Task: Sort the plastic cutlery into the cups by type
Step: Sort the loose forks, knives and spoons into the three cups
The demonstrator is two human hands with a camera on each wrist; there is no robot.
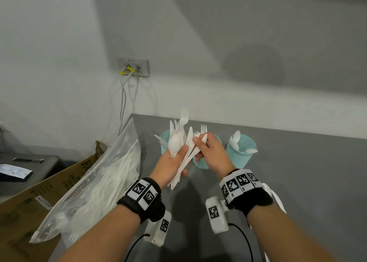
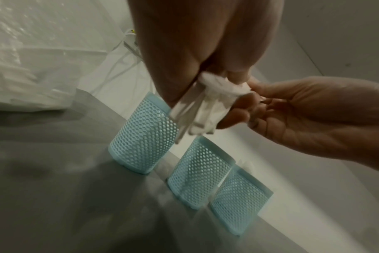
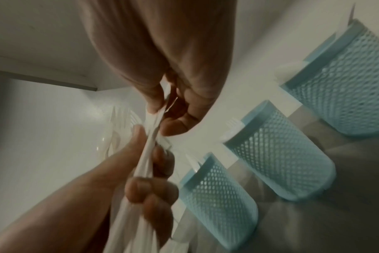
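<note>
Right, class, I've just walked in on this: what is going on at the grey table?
A person is sorting white plastic cutlery into three blue mesh cups. The left hand grips a mixed bundle of cutlery above the cups, and the right hand pinches one piece out of it. The right cup already holds spoons; the left cup and middle cup also hold pieces. A clear bag of cutlery lies to the left.

Utility or storage room, likely institutional: bare white wall (image 1: 59,43), labelled wall socket (image 1: 133,67) at 11 o'clock, grey worktop (image 1: 297,172), cardboard box (image 1: 29,198) at 8 o'clock.
</note>
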